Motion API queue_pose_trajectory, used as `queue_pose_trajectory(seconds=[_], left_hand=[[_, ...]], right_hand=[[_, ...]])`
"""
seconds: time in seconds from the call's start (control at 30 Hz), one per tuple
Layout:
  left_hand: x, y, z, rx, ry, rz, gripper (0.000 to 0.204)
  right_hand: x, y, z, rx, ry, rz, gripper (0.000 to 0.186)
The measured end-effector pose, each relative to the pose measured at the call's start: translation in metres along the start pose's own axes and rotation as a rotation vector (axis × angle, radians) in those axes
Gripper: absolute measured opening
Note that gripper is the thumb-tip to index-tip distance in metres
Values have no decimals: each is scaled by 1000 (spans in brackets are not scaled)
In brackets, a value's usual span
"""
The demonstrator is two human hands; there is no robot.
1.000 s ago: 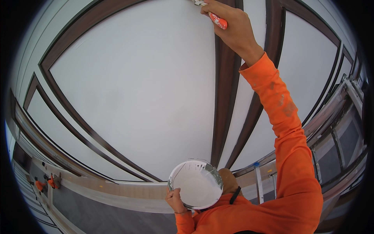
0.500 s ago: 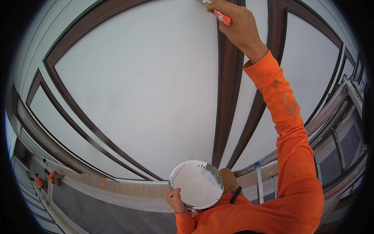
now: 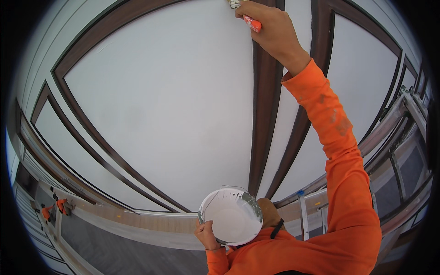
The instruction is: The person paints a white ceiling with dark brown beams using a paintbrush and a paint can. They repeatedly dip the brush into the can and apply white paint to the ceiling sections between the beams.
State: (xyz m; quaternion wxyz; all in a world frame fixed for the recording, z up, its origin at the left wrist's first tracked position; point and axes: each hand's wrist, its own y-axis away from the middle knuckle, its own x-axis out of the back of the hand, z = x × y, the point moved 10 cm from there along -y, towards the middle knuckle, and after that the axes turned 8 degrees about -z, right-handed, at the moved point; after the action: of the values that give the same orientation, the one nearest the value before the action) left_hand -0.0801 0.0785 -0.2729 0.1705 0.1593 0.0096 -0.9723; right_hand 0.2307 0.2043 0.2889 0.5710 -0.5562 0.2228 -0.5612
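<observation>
Raised high at the top of the view, my right hand [image 3: 277,32] is closed around a paintbrush [image 3: 252,23] with a paint-spotted orange-red handle. The bristles [image 3: 234,3] reach the top edge, by the white wall panel [image 3: 160,110] beneath its dark brown moulding; whether they touch is hard to tell. Low in the middle, my left hand [image 3: 207,234] grips the near left rim of a bucket [image 3: 233,217] of white paint, held against my body. Paint streaks mark the bucket's inner wall. My fingers below the rim are hidden.
Brown moulding [image 3: 266,105] runs down the wall right of the large panel. Metal ladders or scaffold frames [image 3: 394,137] stand at the right, with another ladder leg [image 3: 304,213] near my body. Far below left, two people [image 3: 62,206] in orange are on the grey floor [image 3: 119,247].
My right hand and the brush have shifted slightly left along the top of the panel. The bucket and my left hand stay in place.
</observation>
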Motion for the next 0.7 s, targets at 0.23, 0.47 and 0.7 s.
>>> queue_pose_trajectory(seconds=[0.23,0.47,0.7], left_hand=[[-5,2,7,-21,0,-39,29],[-3,7,10,32,-7,4,28],[0,10,7,39,10,6,25]], right_hand=[[-13,6,-2,61,0,42,26],[-7,43,-45,55,-186,78,21],[-17,138,-57,-398,-919,-66,16]])
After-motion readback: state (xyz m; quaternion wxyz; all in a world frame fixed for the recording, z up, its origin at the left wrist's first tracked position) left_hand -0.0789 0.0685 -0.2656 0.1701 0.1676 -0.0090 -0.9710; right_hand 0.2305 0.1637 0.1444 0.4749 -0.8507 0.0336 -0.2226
